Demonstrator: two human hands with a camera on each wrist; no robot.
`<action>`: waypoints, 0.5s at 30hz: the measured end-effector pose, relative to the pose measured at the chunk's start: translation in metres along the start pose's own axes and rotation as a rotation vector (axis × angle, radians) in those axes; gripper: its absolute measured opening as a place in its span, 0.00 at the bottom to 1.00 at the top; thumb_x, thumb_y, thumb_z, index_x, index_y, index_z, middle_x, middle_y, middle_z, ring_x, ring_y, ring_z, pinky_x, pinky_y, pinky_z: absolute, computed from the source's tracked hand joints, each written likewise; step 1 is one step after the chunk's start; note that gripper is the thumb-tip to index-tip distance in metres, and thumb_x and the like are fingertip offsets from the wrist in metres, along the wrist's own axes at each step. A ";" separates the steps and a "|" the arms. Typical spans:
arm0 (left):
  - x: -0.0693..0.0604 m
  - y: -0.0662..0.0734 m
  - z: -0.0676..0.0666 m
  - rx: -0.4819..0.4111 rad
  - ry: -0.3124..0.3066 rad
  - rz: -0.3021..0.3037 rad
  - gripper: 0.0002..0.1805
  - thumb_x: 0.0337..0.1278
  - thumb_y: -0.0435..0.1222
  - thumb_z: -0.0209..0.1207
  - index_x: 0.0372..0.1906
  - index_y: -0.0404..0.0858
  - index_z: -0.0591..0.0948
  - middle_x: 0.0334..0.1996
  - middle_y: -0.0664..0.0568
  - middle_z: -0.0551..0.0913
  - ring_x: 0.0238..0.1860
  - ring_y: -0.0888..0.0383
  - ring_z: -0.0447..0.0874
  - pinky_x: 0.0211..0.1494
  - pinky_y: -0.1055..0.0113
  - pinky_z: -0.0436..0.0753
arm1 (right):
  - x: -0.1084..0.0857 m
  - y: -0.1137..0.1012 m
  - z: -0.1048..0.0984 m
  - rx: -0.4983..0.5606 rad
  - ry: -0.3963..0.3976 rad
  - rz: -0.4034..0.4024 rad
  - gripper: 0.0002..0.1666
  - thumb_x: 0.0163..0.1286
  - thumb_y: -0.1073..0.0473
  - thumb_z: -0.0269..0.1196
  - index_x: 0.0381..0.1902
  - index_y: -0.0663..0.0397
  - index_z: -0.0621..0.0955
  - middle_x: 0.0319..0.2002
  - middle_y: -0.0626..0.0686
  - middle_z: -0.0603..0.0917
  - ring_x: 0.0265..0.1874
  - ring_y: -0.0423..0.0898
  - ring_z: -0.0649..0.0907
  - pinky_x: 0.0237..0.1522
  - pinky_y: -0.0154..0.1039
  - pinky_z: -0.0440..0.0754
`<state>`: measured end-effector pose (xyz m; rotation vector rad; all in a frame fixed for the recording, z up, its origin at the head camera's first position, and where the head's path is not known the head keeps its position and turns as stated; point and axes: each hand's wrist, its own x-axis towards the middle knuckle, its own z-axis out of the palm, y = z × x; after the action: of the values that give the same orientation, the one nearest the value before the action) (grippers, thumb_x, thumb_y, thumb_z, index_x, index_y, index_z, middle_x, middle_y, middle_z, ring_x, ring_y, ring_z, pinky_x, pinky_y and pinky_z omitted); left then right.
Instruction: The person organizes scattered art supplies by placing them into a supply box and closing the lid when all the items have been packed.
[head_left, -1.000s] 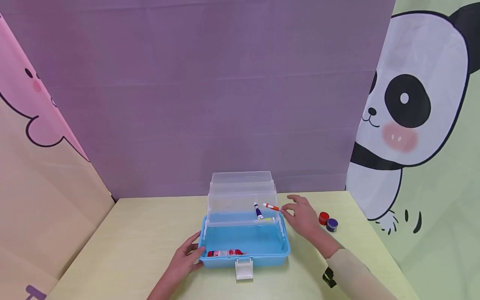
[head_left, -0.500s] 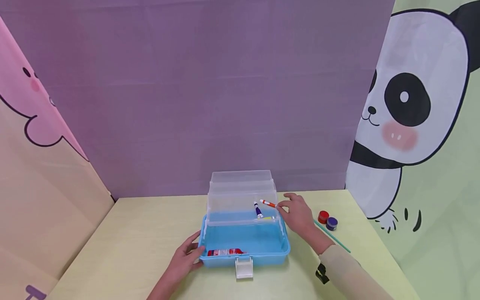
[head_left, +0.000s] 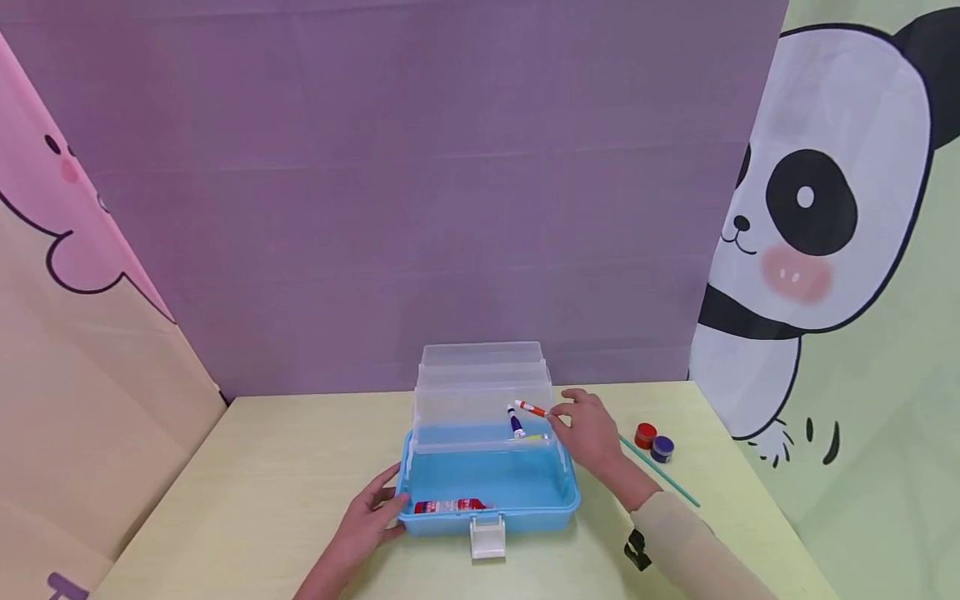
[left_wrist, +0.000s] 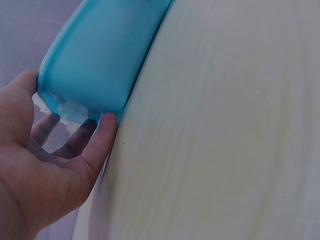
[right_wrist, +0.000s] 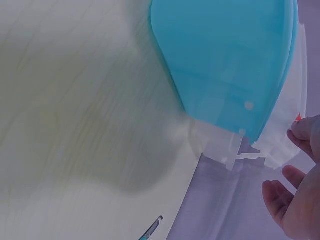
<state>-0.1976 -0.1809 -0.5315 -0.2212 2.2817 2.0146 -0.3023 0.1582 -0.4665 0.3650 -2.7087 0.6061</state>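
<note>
Blue box (head_left: 536, 523): on the pale table (head_left: 300, 467), its clear tiers (head_left: 457, 404) raised on the 12 o'clock side; the hours below run from the box's middle, with 12 away from the person.
Right hand (head_left: 588, 429): at about 2 o'clock, thumb and forefinger clamped on the orange marker; the other fingers stand apart from that pinch, as the right wrist view shows.
Orange marker (head_left: 532, 407): at about 1 o'clock, in front of the clear tiers in the head view, white end toward 10 o'clock; whether it touches them I cannot tell.
Left hand (head_left: 367, 518): a little below 9 o'clock, gripping the end of the box, thumb at the rim, the other fingers spaced apart and bent against the outer wall.
Red bottle (head_left: 450, 505): lying inside, at 8 o'clock.
White latch (head_left: 488, 539): hanging at 6 o'clock.
Purple tube (head_left: 515, 422): near 1 o'clock, among the tiers, with a yellow item (head_left: 536, 437) just beside it.
Red pot (head_left: 646, 435) and purple pot (head_left: 662, 450): side by side between 2 and 3 o'clock.
Teal stick (head_left: 667, 477): on the table at 3 o'clock.
</note>
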 end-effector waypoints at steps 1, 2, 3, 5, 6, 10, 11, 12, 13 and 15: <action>0.000 0.000 0.000 -0.004 0.000 0.002 0.34 0.66 0.43 0.60 0.73 0.42 0.63 0.56 0.36 0.72 0.49 0.46 0.79 0.46 0.50 0.84 | 0.000 -0.001 0.000 0.000 0.000 0.003 0.11 0.65 0.51 0.67 0.40 0.50 0.89 0.57 0.58 0.79 0.57 0.57 0.76 0.39 0.48 0.86; 0.000 0.000 0.000 -0.003 -0.001 0.003 0.34 0.66 0.43 0.60 0.73 0.42 0.63 0.56 0.36 0.72 0.49 0.46 0.79 0.46 0.50 0.84 | 0.000 -0.002 0.000 -0.003 -0.004 0.007 0.11 0.65 0.51 0.66 0.40 0.50 0.89 0.57 0.58 0.79 0.57 0.57 0.76 0.40 0.48 0.86; 0.000 0.000 0.000 -0.002 0.000 0.003 0.34 0.66 0.43 0.60 0.73 0.42 0.63 0.56 0.36 0.72 0.49 0.46 0.79 0.46 0.50 0.84 | 0.000 -0.003 0.000 -0.005 -0.006 0.009 0.12 0.65 0.51 0.66 0.40 0.50 0.89 0.57 0.58 0.79 0.57 0.57 0.76 0.40 0.48 0.86; 0.000 0.000 -0.001 0.003 -0.001 0.001 0.35 0.66 0.44 0.60 0.73 0.42 0.63 0.56 0.36 0.72 0.50 0.46 0.78 0.46 0.50 0.84 | 0.000 -0.003 0.000 -0.009 -0.006 0.015 0.12 0.65 0.51 0.66 0.40 0.50 0.89 0.57 0.58 0.79 0.57 0.57 0.76 0.40 0.48 0.86; 0.000 0.000 -0.001 0.006 -0.001 0.000 0.35 0.66 0.44 0.60 0.73 0.42 0.63 0.56 0.36 0.72 0.50 0.46 0.78 0.46 0.50 0.84 | 0.000 -0.004 0.001 -0.011 -0.004 0.018 0.12 0.65 0.51 0.66 0.40 0.50 0.89 0.56 0.58 0.79 0.57 0.57 0.76 0.39 0.48 0.86; 0.001 0.001 -0.001 0.008 0.001 0.000 0.34 0.66 0.44 0.59 0.73 0.42 0.63 0.56 0.36 0.72 0.50 0.46 0.78 0.45 0.50 0.84 | 0.000 -0.004 0.002 -0.013 0.011 0.023 0.11 0.65 0.51 0.66 0.40 0.50 0.89 0.56 0.58 0.79 0.56 0.57 0.76 0.37 0.47 0.86; 0.001 0.001 -0.001 0.006 -0.001 0.000 0.34 0.66 0.44 0.59 0.73 0.42 0.63 0.56 0.36 0.71 0.50 0.46 0.78 0.45 0.50 0.84 | 0.000 -0.004 0.002 -0.015 0.016 0.024 0.11 0.65 0.51 0.66 0.40 0.50 0.89 0.56 0.57 0.80 0.56 0.57 0.76 0.37 0.47 0.86; 0.001 0.001 -0.001 0.006 -0.001 0.001 0.34 0.66 0.44 0.59 0.73 0.42 0.63 0.56 0.36 0.71 0.50 0.46 0.78 0.45 0.50 0.84 | 0.000 -0.004 0.002 -0.017 0.019 0.022 0.11 0.65 0.51 0.66 0.40 0.50 0.89 0.55 0.57 0.80 0.56 0.56 0.76 0.36 0.47 0.86; 0.001 0.001 -0.002 0.004 -0.002 0.001 0.34 0.66 0.43 0.59 0.73 0.41 0.62 0.56 0.36 0.71 0.50 0.46 0.78 0.45 0.50 0.84 | 0.000 -0.004 0.002 -0.017 0.021 0.021 0.11 0.65 0.51 0.67 0.40 0.50 0.89 0.55 0.57 0.80 0.55 0.56 0.76 0.36 0.46 0.86; 0.001 -0.001 -0.002 0.000 -0.005 0.000 0.34 0.67 0.43 0.59 0.73 0.41 0.62 0.56 0.35 0.71 0.49 0.46 0.78 0.45 0.49 0.84 | 0.000 -0.005 0.003 -0.016 0.020 0.022 0.11 0.65 0.52 0.67 0.40 0.50 0.89 0.55 0.57 0.80 0.55 0.56 0.77 0.36 0.46 0.86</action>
<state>-0.1987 -0.1830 -0.5320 -0.2158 2.2790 2.0123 -0.3013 0.1528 -0.4676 0.3242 -2.6995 0.5911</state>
